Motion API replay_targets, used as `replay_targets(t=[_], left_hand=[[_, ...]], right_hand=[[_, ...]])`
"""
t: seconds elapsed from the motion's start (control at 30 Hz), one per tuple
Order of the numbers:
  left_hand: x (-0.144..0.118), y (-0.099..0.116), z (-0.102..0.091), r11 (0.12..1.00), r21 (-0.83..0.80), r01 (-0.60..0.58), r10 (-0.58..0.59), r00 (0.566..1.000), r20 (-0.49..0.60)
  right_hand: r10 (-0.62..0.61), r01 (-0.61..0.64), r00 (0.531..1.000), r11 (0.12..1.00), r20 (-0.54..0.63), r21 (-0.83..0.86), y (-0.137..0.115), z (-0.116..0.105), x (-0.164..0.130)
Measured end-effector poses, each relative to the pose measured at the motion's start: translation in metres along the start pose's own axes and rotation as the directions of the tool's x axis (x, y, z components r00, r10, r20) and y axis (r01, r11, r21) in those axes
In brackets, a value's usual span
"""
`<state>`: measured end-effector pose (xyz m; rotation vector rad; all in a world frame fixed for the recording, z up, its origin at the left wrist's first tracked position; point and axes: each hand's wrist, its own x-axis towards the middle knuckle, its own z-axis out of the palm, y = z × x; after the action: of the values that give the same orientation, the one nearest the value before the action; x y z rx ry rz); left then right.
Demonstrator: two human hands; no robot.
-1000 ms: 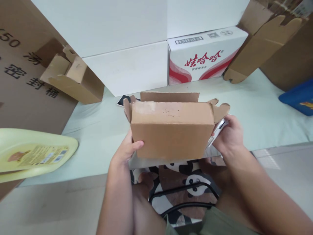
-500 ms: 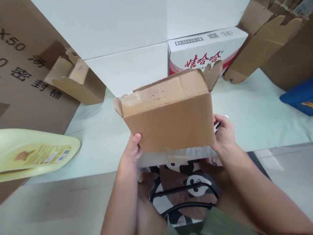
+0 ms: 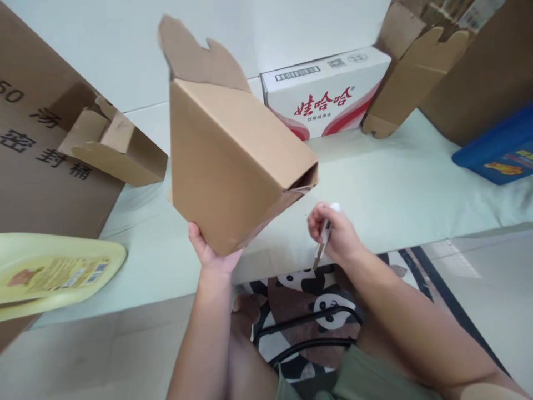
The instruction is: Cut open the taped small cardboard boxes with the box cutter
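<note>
Left hand (image 3: 210,253) is gripping the cardboard box (image 3: 225,166) by its bottom corner, tilted, off the tabletop (image 3: 395,189). Right hand (image 3: 337,233), at the box's 4 o'clock near the tabletop edge, is closed around a utility knife (image 3: 322,244). Open tabletop lying at 3 o'clock.

The cardboard box (image 3: 225,161) is held tilted above the desk (image 3: 400,189), resting on the left hand (image 3: 210,253). To its right, the right hand (image 3: 337,236) holds a knife (image 3: 322,247). Behind stands a printed carton (image 3: 325,94); a bottle (image 3: 54,272) lies far left.
</note>
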<state>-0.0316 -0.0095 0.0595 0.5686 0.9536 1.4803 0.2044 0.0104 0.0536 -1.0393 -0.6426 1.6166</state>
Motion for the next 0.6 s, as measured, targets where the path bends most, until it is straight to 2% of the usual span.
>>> replay_targets(t=[0.13, 0.2, 0.3, 0.43, 0.6], left_hand=[[0.000, -0.016, 0.009, 0.992, -0.043, 0.120, -0.119, 0.992, 0.032], [0.002, -0.025, 0.014, 0.984, -0.084, 0.159, -0.154, 0.986, 0.067], [0.005, -0.034, 0.019, 0.983, -0.131, 0.131, -0.124, 0.990, 0.062], [0.011, -0.042, 0.022, 0.992, -0.107, 0.064, -0.068, 0.997, -0.036], [0.015, -0.047, 0.018, 0.987, -0.120, 0.105, -0.112, 0.992, -0.052]], right_hand=[[0.037, 0.018, 0.971, 0.975, 0.237, -0.223, 0.012, 0.017, -0.011], [0.047, 0.053, 0.949, 0.951, 0.310, -0.306, 0.014, 0.023, -0.014], [0.030, 0.097, 0.945, 0.926, 0.327, -0.365, 0.019, 0.030, -0.015], [-0.045, 0.165, 0.956, 0.901, 0.291, -0.402, 0.027, 0.036, -0.014], [-0.043, 0.172, 0.953, 0.892, 0.300, -0.419, 0.027, 0.032, -0.013]])
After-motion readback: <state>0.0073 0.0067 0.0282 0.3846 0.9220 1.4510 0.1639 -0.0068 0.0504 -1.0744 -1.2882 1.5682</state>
